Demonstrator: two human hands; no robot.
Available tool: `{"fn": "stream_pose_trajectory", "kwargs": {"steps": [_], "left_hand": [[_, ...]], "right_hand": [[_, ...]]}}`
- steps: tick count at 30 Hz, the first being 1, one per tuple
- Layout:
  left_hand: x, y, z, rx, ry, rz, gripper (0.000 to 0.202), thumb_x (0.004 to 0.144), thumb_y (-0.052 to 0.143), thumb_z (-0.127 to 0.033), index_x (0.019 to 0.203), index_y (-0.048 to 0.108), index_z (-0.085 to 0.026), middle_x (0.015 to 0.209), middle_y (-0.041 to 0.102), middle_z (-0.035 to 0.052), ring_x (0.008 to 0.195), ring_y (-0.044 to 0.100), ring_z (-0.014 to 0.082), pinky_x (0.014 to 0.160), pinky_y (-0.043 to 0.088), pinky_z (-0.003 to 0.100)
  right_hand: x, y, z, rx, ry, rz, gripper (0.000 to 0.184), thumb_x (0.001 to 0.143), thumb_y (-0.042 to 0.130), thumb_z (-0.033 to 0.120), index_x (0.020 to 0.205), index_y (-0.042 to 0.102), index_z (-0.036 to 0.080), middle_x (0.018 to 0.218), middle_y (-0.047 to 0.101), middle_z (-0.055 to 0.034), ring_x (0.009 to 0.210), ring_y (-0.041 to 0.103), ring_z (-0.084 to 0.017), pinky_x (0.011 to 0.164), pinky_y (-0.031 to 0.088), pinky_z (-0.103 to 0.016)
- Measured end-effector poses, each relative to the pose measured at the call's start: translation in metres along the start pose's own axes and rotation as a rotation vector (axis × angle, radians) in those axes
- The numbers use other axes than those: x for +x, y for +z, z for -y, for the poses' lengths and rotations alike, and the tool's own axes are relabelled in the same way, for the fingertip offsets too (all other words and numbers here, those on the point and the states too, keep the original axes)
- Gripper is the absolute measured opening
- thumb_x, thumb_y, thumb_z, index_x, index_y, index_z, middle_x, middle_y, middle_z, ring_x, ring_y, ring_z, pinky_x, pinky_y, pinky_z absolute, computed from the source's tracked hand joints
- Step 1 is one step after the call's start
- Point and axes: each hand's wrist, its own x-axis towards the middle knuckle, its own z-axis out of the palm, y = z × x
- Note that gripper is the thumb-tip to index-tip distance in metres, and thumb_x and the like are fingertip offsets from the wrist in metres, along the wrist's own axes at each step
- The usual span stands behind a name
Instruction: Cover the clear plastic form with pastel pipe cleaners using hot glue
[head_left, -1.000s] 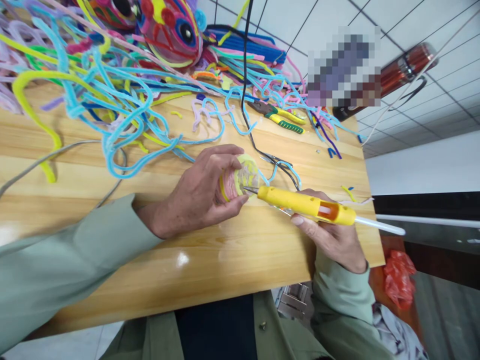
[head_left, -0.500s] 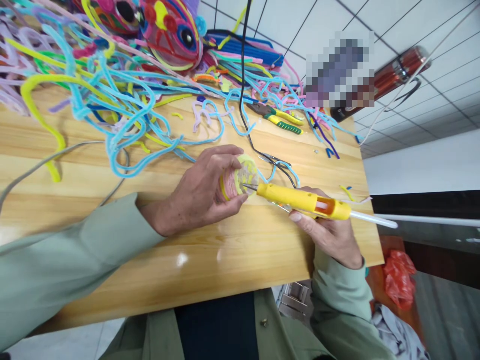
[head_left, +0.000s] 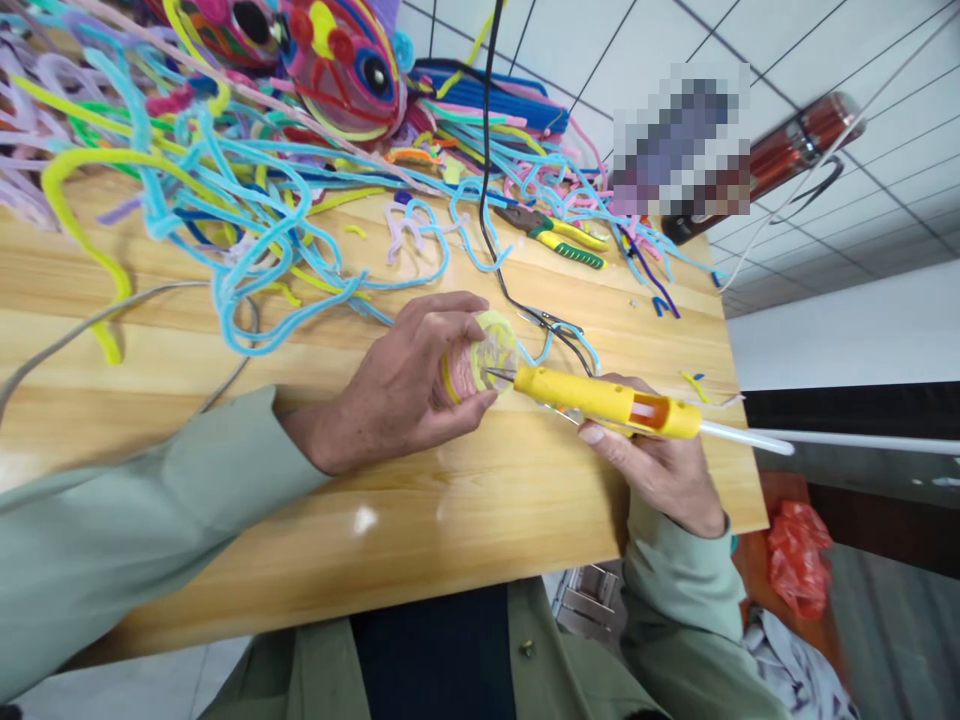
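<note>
A small yellow-rimmed disc (head_left: pixel 491 352) is gripped in the left hand (head_left: pixel 409 385), fingers (head_left: pixel 450 302) curled around it, just above the bench (head_left: pixel 420 510). A yellow glue gun (head_left: pixel 607 400), clasped by the right hand (head_left: pixel 660 470), is held with its tip touching the disc. Pliers (head_left: pixel 559 237) lie well beyond the disc.

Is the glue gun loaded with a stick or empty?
Loaded: a whitish stick juts from the back of the glue gun in the right hand.
</note>
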Motion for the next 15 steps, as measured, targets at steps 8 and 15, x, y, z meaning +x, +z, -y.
{"fn": "stream_pose_trajectory", "kwargs": {"steps": [8, 15], "left_hand": [[0.000, -0.002, 0.003, 0.039, 0.016, 0.039, 0.049, 0.103, 0.077, -0.031, 0.141, 0.047, -0.029, 0.153, 0.065, 0.0156, 0.148, 0.065, 0.0345, 0.121, 0.059, 0.059], [0.001, -0.004, 0.005, 0.034, 0.050, 0.047, 0.048, 0.105, 0.076, -0.030, 0.143, 0.046, -0.027, 0.152, 0.064, 0.0183, 0.149, 0.064, 0.0349, 0.122, 0.058, 0.059]], "right_hand": [[-0.005, 0.004, -0.010, 0.034, 0.033, -0.088, 0.013, 0.103, 0.083, 0.031, 0.115, 0.086, 0.030, 0.114, 0.087, -0.0034, 0.098, 0.084, -0.025, 0.087, 0.069, -0.037], [-0.004, 0.010, -0.013, 0.177, 0.183, -0.180, 0.020, 0.102, 0.085, 0.046, 0.112, 0.089, 0.029, 0.114, 0.090, -0.0035, 0.110, 0.085, -0.029, 0.103, 0.068, -0.045]]}}
